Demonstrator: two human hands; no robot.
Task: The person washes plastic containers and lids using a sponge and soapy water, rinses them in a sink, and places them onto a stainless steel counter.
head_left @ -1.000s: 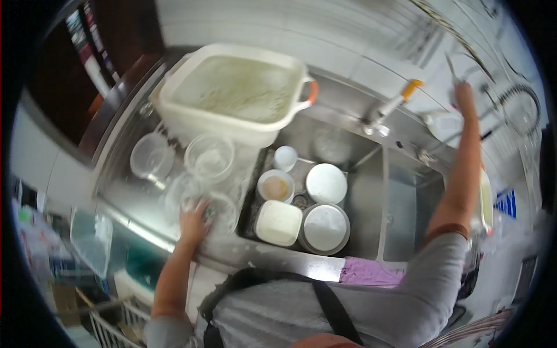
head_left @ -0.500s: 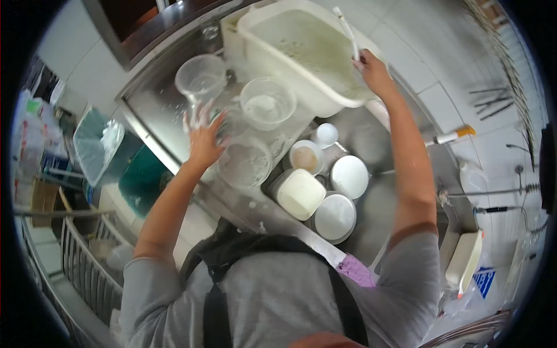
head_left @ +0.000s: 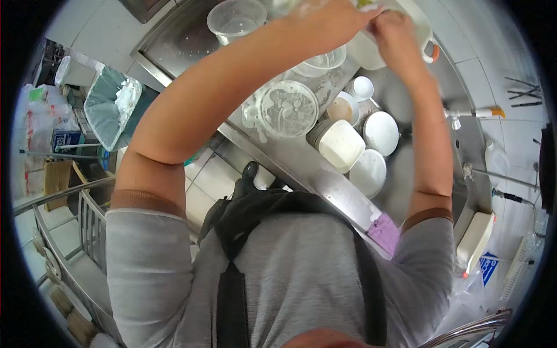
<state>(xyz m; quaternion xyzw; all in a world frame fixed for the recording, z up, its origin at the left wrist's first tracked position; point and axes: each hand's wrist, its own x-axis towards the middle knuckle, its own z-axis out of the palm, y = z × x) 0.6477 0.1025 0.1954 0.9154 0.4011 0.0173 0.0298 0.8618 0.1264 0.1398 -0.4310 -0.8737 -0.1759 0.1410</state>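
Both hands are close together at the top edge, over the near side of the white tub (head_left: 368, 49). My left hand (head_left: 339, 20) reaches across from the left, its fingers hidden or cut off near a small yellow-green patch. My right hand (head_left: 394, 29) has its fingers curled beside it; what it holds is hidden. Below them a clear round container (head_left: 288, 108) lies on the wet steel counter, and another clear tub (head_left: 237, 20) stands at the upper left. A third clear container (head_left: 322, 62) shows partly beneath my left forearm.
The sink holds a white square container (head_left: 341, 145), round white bowls (head_left: 381, 133) and a small white cup (head_left: 363, 88). A purple cloth (head_left: 384, 233) hangs on the front edge. A yellow-handled faucet (head_left: 481, 112) is on the right, a lined bin (head_left: 113, 107) on the left.
My left hand has left the clear containers and moved up and right to my right hand. The white hose-like piece seen in my right hand is no longer visible. The view has shifted.
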